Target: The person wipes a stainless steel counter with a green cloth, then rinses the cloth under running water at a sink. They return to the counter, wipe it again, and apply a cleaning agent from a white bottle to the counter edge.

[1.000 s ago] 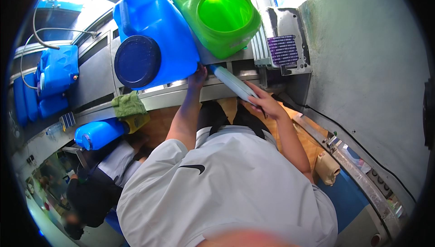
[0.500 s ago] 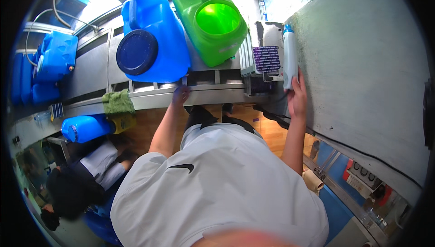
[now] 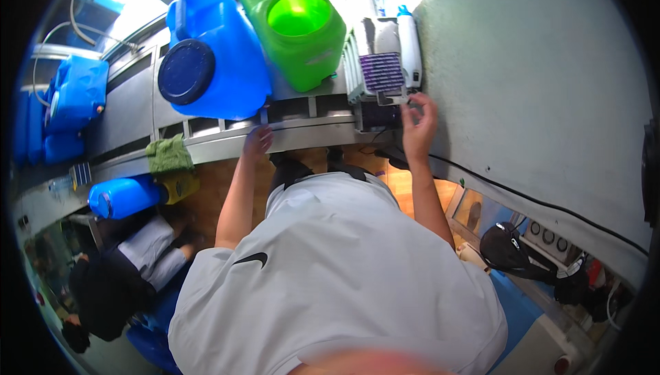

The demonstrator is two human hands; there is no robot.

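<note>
A white cylindrical device with a blue tip [image 3: 409, 48] stands against the grey wall, beside a box-like unit with a purple patterned panel [image 3: 382, 71]. Just below the device, my right hand [image 3: 421, 127] is raised with its fingers curved and apart. Its fingertips are close to a small metal bracket [image 3: 392, 99] at the unit's front; contact is hard to make out. My left hand [image 3: 260, 140] hangs at the counter's front edge with loosely spread fingers, holding nothing visible. Nearest to it is a big blue jug with a dark round lid [image 3: 186, 72].
An open-mouthed green jug [image 3: 299, 14] stands beside the blue one on the metal counter [image 3: 302, 136]. A green cloth [image 3: 169, 153] hangs over its edge. Another person [image 3: 117, 275] crouches at lower left. A black cable [image 3: 536, 200] runs along the right; a black cap-like shape [image 3: 502, 246] sits at lower right.
My right hand has let go of the white device, which now rests beside the unit. The black cap-like shape has come into view at lower right. The whole view has shifted slightly.
</note>
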